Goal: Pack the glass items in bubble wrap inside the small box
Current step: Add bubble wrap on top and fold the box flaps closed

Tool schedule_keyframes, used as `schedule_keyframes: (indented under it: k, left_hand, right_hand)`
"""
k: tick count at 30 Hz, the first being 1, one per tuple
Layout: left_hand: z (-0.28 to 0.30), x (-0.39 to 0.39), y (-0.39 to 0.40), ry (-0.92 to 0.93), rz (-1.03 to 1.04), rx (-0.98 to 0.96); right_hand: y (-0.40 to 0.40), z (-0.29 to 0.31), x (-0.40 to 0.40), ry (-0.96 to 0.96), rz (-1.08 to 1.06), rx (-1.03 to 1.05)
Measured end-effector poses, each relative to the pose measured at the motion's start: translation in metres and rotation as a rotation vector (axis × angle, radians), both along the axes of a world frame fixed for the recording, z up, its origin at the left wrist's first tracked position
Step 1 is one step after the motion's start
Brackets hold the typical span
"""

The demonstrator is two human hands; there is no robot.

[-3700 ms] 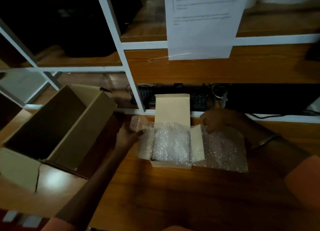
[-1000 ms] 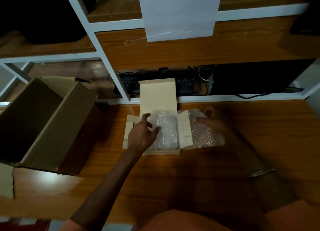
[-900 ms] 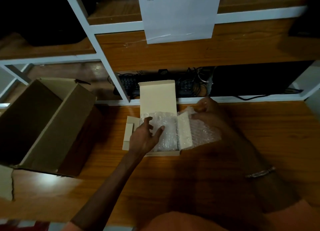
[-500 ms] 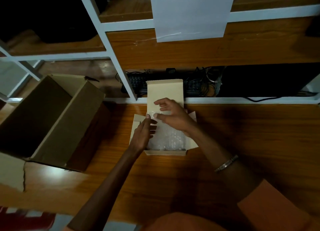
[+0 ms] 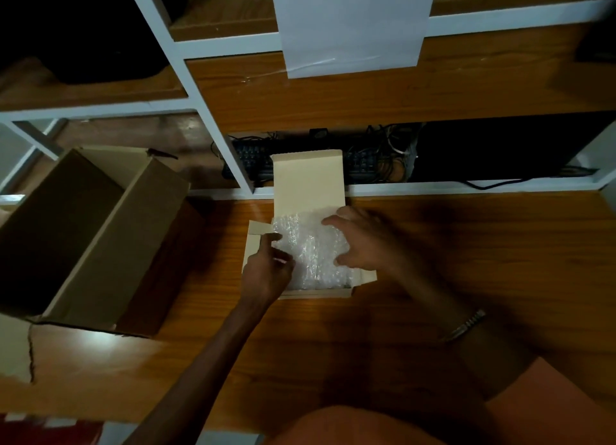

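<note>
A brown wooden counter (image 5: pixel 466 261) carries everything, backed by a white-framed wooden shelf unit (image 5: pixel 213 124) with a white printed paper sheet (image 5: pixel 353 28) taped to it. Well to the left of the left hand's fingers lies a large open brown cardboard carton (image 5: pixel 100 231), tipped on its side with its mouth showing.

Under both hands sits the small beige cardboard box (image 5: pixel 310 184) — its lid flap stands up beyond the fingers, its side flaps spread out. Clear bubble wrap (image 5: pixel 310 244) fills the box; whatever glass lies inside it is hidden.

The right hand (image 5: pixel 363 241) lies flat on the wrap's right part, fingers (image 5: pixel 333 221) spread wide and pressing down, gripping nothing. The left hand (image 5: pixel 266 268) sits at the wrap's left edge, fingers (image 5: pixel 273 238) loosely curled and narrow, their tips touching the wrap — whether they pinch it I cannot tell.

A metal bracelet (image 5: pixel 465 326) circles the right wrist, and a black keyboard (image 5: pixel 253 161) rests in the shelf beyond the fingers.
</note>
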State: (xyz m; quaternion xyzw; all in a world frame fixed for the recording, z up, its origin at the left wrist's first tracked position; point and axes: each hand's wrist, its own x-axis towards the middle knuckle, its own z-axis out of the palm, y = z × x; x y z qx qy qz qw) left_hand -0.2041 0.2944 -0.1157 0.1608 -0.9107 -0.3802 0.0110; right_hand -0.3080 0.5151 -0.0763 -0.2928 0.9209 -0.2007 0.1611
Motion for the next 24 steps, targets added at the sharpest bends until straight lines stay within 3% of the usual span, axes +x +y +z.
schedule_keyframes:
  k: [6,9,12,14,18,21,24]
  left_hand:
    - [0.021,0.006,0.004,0.327,-0.005,-0.261]
    - [0.033,-0.004,0.002,0.429,-0.188,-0.361]
    - [0.024,-0.019,-0.014,0.224,-0.525,-0.594]
    - [0.017,-0.026,-0.022,0.052,-0.643,-0.696]
    - [0.01,-0.03,-0.029,-0.176,-0.657,-0.687]
    - [0.012,-0.034,-0.035,-0.255,-0.665,-0.685]
    - [0.015,-0.039,-0.042,-0.302,-0.685,-0.722]
  right_hand:
    - [-0.019,-0.017,0.01,0.049,0.21,0.231]
    - [-0.023,-0.023,0.017,0.106,0.242,0.272]
    - [-0.023,-0.024,0.025,0.131,0.274,0.252]
    - [-0.021,-0.023,0.029,0.081,0.281,0.23]
    - [-0.012,-0.013,0.02,0.065,0.182,0.112]
    - [-0.006,-0.007,0.006,0.173,0.126,0.286]
    - [-0.006,-0.011,-0.003,0.155,0.138,0.419]
